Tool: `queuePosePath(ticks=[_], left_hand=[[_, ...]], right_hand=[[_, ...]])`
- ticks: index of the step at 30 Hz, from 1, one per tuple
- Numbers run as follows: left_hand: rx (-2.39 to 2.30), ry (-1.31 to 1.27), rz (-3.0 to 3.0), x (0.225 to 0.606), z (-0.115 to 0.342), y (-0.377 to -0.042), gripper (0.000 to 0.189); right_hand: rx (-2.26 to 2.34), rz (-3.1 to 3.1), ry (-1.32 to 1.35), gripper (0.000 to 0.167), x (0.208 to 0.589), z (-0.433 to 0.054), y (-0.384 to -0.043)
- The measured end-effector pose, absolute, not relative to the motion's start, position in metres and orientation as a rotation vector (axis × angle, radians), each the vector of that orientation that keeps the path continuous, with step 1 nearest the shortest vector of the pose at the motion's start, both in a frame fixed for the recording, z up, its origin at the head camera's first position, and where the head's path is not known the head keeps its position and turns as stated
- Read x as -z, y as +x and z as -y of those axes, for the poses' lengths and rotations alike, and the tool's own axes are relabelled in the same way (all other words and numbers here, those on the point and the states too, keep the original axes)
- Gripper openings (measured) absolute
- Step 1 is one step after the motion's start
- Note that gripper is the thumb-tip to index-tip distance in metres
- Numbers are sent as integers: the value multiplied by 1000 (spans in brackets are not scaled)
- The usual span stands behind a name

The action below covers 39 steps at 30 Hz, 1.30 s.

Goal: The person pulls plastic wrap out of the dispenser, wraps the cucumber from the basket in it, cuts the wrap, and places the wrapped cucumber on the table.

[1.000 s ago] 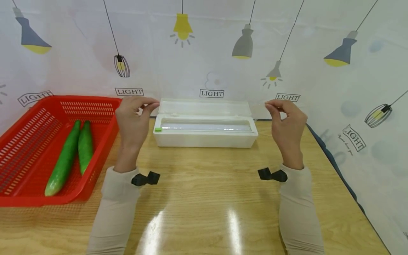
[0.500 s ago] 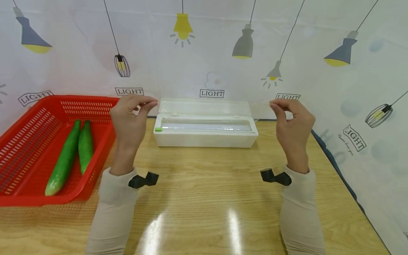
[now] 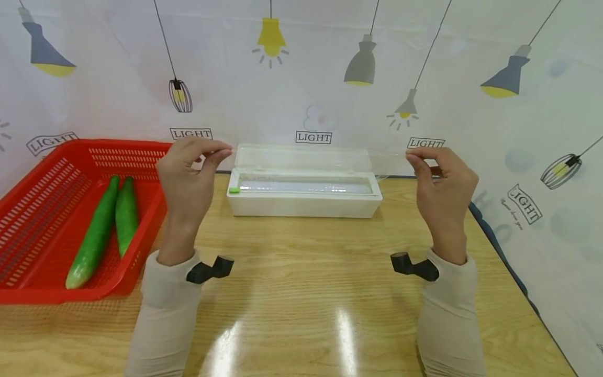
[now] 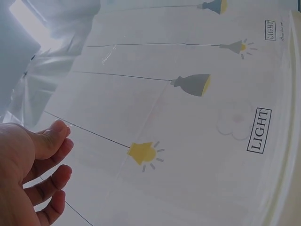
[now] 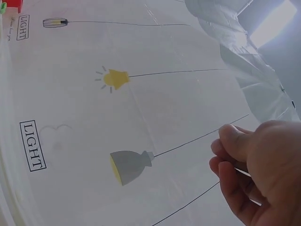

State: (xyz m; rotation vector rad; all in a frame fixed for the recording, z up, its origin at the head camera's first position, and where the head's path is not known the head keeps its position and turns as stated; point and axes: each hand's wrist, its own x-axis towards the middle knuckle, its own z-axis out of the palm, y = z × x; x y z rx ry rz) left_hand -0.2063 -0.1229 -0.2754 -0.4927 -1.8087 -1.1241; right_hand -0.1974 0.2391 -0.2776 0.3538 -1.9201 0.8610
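Note:
In the head view, a white cling film dispenser [image 3: 306, 207] stands near the wall with its clear lid [image 3: 303, 157] raised and a green cutter [image 3: 234, 190] at its left end. My left hand [image 3: 188, 178], left of the dispenser, pinches between thumb and index finger. To the right, my right hand [image 3: 443, 186] pinches in the same way. Transparent cling film [image 3: 387, 163] shows faintly between the dispenser's right end and the right fingertips. A thin glint of it shows at the thumb of the left hand [image 4: 44, 155] in the left wrist view.
A red plastic basket [image 3: 113, 293] with two green cucumbers [image 3: 96, 233] sits on the wooden table [image 3: 301, 272] at the left. Behind the dispenser hangs a white sheet [image 3: 311, 68] printed with lamps. The table's right edge runs beyond the right arm.
My hands have drawn farther apart, the left one moving left and the right one moving right, both still pinching. More film shows by the right hand. The dispenser and basket stay in place.

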Motion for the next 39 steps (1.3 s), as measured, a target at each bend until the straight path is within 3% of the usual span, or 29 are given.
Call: queuePosePath(ticks=[39], left_hand=[[1158, -482, 1785, 261, 126, -176, 6]], right_hand=[[-870, 1903, 434, 6, 260, -240, -165]])
